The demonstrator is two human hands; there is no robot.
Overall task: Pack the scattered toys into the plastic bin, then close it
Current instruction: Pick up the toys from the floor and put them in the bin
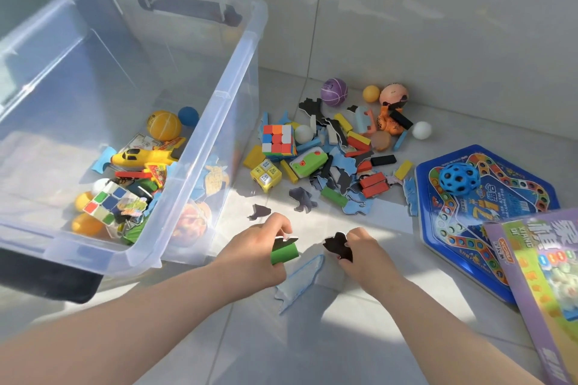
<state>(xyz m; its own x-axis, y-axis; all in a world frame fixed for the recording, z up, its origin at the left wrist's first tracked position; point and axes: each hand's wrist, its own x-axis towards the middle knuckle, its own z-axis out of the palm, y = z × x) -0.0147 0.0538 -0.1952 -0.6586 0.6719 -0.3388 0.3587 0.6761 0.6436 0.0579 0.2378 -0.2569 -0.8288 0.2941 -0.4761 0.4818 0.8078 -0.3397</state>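
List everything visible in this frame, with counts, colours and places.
bin: one, clear plastic, left, open, no lid seen
plane: one, yellow, in bin
orange ball: one, in bin, beside a blue ball
cube: one, multicolour, on floor right of bin; a second scrambled cube in bin
purple ball: one, floor by wall
white balls: two, in the pile
blocks: many, red, yellow, black, blue, green, scattered in pile
puzzle pieces: many, blue and dark, floor
board: one, blue hexagon, right
holey ball: one, blue, on board
box: one, purple and green, far right
left hand: holds green block
right hand: holds dark piece
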